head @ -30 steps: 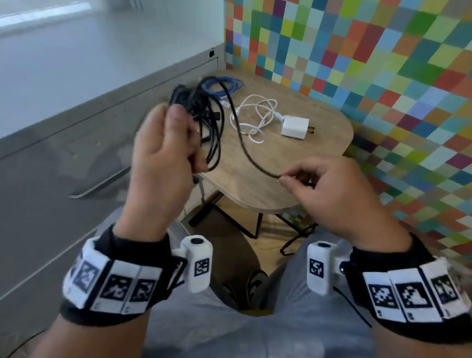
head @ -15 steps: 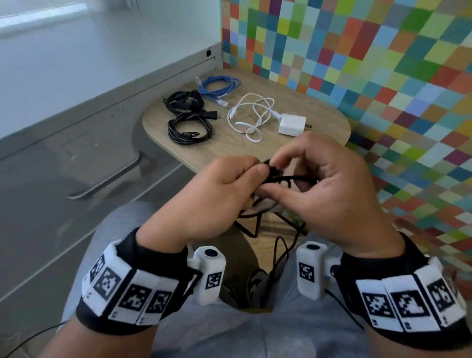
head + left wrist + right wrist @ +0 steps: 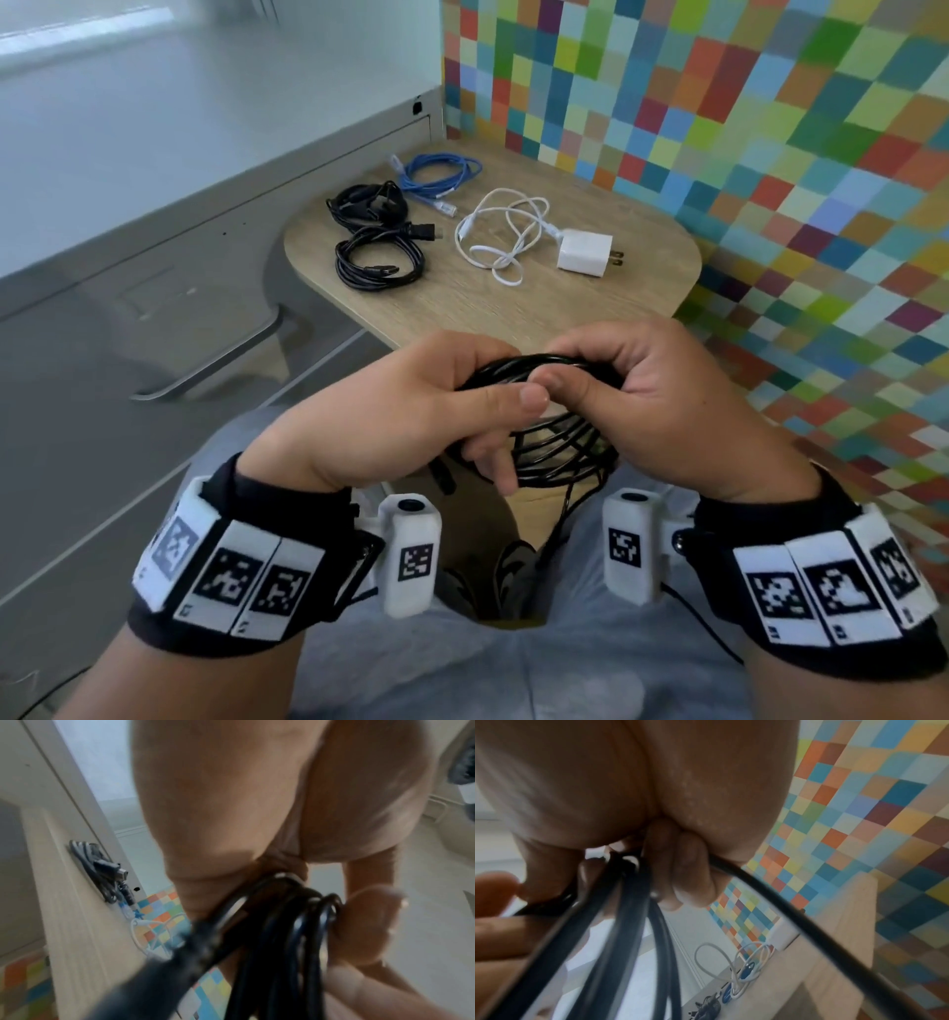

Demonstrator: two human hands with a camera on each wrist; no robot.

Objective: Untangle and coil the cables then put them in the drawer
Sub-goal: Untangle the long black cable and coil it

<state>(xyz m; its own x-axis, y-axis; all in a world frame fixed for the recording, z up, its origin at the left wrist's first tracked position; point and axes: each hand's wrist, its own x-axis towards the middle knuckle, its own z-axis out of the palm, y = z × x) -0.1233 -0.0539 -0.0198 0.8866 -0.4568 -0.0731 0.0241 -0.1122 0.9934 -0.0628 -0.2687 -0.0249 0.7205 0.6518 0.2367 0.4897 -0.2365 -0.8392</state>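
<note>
Both hands hold one coiled black cable (image 3: 552, 447) above my lap, in front of the wooden table (image 3: 513, 313). My left hand (image 3: 436, 401) pinches the top of the loops with thumb and fingers. My right hand (image 3: 616, 380) curls round the same loops from the right. In the left wrist view the black cable (image 3: 270, 933) hangs in several loops from the fingers. In the right wrist view the black cable (image 3: 618, 923) runs down from the curled fingers (image 3: 687, 874), with one strand trailing right.
On the table lie two black cable coils (image 3: 380, 257), a blue network cable (image 3: 441, 177) and a white cable (image 3: 506, 234) with its white charger (image 3: 585, 252). A grey drawer front with a metal handle (image 3: 215, 360) stands at the left. A coloured tiled wall (image 3: 770, 154) rises on the right.
The hands have come down from over the table to my lap and met. The long loose black strand is now gathered into loops held by both hands.
</note>
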